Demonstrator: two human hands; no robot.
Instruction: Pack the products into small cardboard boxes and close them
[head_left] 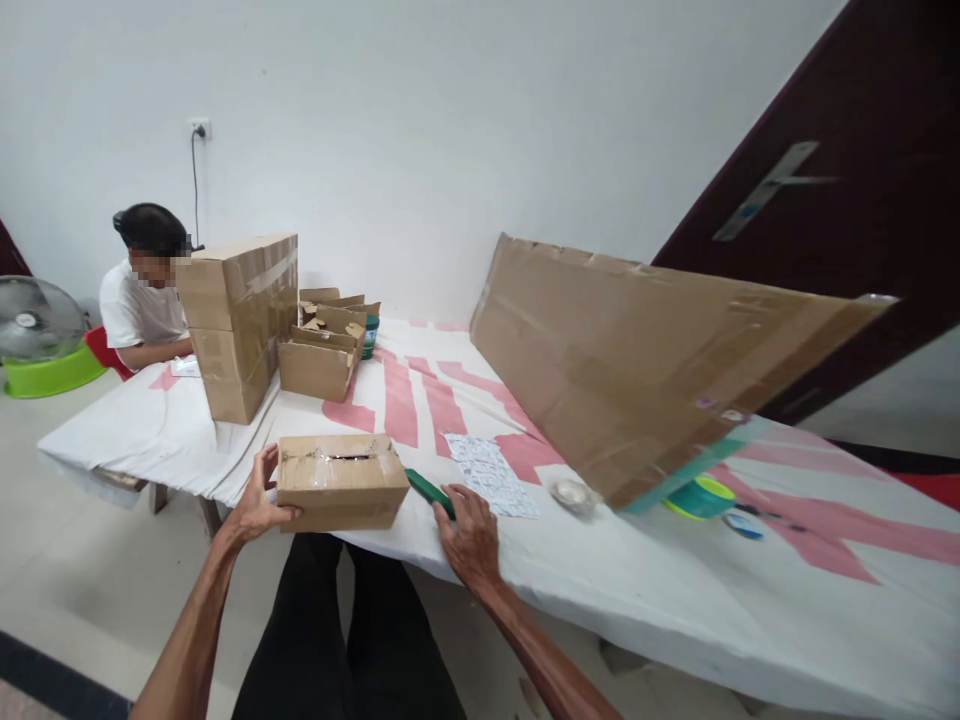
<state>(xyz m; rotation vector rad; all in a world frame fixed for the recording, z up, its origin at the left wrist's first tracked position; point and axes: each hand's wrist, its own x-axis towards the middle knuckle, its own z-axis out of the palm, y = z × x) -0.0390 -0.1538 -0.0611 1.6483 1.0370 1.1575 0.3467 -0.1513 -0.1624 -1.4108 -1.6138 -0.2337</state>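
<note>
The box (341,505) sits at the near edge of the surface (637,600), its front appearing to reach past that edge. The left hand (259,500) holds its left end, thumb in front; the right hand (469,530) lies over the near end of a green tool (429,492), just right of the box, though I cannot tell how tightly. Rightward, a strip of cloth runs along the near edge; the sheet (491,475) and tape roll (574,495) bound it behind. The box is taped, with a dark slit on top. Beyond, open cartons (315,370) hold cardboard pieces, beside stacked boxes (240,330).
</note>
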